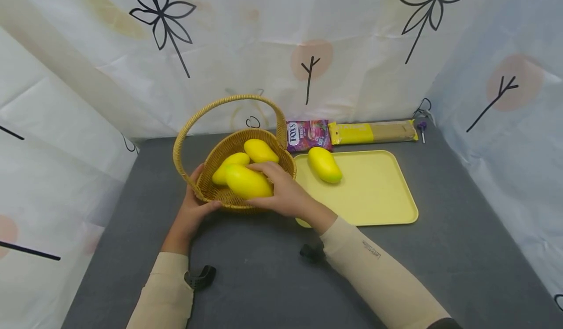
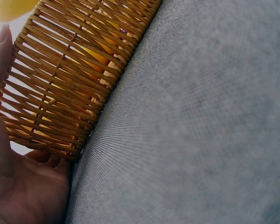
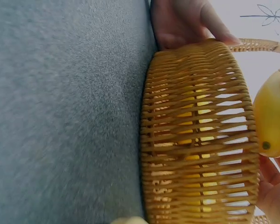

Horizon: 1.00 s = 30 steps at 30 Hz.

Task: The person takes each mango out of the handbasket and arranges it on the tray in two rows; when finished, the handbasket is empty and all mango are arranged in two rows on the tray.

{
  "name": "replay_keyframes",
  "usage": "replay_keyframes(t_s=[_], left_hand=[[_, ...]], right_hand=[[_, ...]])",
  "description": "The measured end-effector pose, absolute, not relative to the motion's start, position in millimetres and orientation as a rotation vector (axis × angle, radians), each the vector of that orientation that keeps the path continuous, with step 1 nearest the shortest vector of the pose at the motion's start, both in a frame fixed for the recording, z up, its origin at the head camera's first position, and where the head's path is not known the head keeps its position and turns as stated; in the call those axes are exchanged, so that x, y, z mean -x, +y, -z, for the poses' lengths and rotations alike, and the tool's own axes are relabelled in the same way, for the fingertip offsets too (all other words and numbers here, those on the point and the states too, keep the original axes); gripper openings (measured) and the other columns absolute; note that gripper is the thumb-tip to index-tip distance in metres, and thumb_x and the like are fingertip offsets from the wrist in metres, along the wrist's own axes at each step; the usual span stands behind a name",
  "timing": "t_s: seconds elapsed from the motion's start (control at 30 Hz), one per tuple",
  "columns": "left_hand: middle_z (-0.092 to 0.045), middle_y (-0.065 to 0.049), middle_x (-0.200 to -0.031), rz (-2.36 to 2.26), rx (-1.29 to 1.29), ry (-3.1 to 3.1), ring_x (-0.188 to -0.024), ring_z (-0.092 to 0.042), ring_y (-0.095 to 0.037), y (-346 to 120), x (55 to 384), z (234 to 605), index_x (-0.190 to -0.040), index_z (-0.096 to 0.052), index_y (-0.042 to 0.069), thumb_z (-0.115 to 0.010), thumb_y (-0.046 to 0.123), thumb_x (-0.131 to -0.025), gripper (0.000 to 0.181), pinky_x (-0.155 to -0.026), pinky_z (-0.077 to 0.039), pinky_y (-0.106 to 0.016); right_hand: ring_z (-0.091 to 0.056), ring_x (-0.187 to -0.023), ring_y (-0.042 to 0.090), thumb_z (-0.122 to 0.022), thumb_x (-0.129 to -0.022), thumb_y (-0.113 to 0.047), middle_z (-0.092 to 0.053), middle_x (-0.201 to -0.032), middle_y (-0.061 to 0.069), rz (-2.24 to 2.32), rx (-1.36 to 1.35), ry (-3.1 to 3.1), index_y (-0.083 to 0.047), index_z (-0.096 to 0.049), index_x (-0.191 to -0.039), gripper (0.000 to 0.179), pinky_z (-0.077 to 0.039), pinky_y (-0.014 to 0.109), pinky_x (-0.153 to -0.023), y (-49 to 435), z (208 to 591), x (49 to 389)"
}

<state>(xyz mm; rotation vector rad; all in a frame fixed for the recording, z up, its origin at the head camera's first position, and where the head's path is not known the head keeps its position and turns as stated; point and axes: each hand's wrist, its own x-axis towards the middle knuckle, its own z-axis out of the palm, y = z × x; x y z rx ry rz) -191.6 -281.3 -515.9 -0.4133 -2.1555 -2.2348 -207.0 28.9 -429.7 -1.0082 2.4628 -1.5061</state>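
A wicker basket (image 1: 228,145) with a tall arched handle stands on the table. My left hand (image 1: 193,209) grips its left side, thumb over the rim; in the left wrist view the woven wall (image 2: 60,74) rises beside that hand. Two yellow mangoes, one at the back (image 1: 261,150) and one at the left (image 1: 230,166), lie inside. My right hand (image 1: 286,192) holds a third mango (image 1: 248,182) over the basket's front; in the right wrist view this mango (image 3: 270,116) is at the rim. Another mango (image 1: 325,165) lies on the yellow tray (image 1: 374,192).
Behind the tray lie a purple candy bag (image 1: 309,134) and a long yellow packet (image 1: 374,132). A small purple-topped item (image 1: 422,129) sits at the back right corner. Printed white cloth (image 1: 246,40) hangs around the grey table (image 1: 264,280).
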Motion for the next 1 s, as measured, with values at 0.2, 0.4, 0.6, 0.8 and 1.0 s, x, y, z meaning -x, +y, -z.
replay_keyframes(t_s=[0.2,0.4,0.6,0.8,1.0], left_hand=[[-0.018,-0.012,-0.178,2.237,0.387,-2.165,-0.151,-0.033,-0.026,-281.2,189.7,516.1,-0.176,-0.017,0.025,-0.080,-0.010,-0.094,0.109,-0.111,-0.042,-0.025],[-0.016,-0.010,-0.179,2.240,0.387,-2.156,-0.154,-0.030,-0.028,-280.3,189.4,514.9,-0.176,-0.017,0.025,-0.081,-0.008,-0.095,0.109,-0.112,-0.041,-0.025],[-0.015,-0.010,-0.179,2.263,0.406,-2.140,-0.154,-0.030,-0.030,-280.2,190.3,514.2,-0.176,-0.016,0.024,-0.080,-0.010,-0.095,0.109,-0.110,-0.044,-0.027],[-0.015,-0.010,-0.179,2.258,0.401,-2.147,-0.155,-0.029,-0.029,-281.0,190.1,514.3,-0.176,-0.016,0.024,-0.080,-0.009,-0.095,0.109,-0.110,-0.043,-0.026],[-0.015,-0.010,-0.179,2.267,0.400,-2.136,-0.154,-0.030,-0.029,-279.5,190.4,514.0,-0.176,-0.016,0.024,-0.080,-0.011,-0.095,0.109,-0.108,-0.046,-0.026]], right_hand=[[-0.053,-0.122,0.022,-0.089,-0.094,-0.026,-0.056,-0.146,0.006,1.576,1.007,2.458,-0.011,-0.056,-0.156,0.072,-0.049,0.043,-0.105,46.1,427.8,194.2],[-0.053,-0.124,0.021,-0.090,-0.092,-0.026,-0.057,-0.144,0.005,1.578,0.997,2.497,-0.011,-0.056,-0.156,0.074,-0.049,0.044,-0.105,63.2,426.2,184.7],[-0.054,-0.123,0.024,-0.092,-0.091,-0.023,-0.058,-0.142,0.006,1.583,0.904,2.509,-0.010,-0.057,-0.156,0.075,-0.053,0.047,-0.101,81.9,431.4,175.4],[-0.054,-0.125,0.026,-0.092,-0.091,-0.024,-0.058,-0.145,0.007,1.545,0.802,2.539,-0.009,-0.057,-0.155,0.074,-0.056,0.048,-0.101,100.7,439.3,167.4],[-0.055,-0.123,0.026,-0.093,-0.089,-0.023,-0.058,-0.146,0.006,1.497,0.749,2.568,-0.010,-0.058,-0.153,0.074,-0.055,0.050,-0.100,117.9,445.2,161.8]])
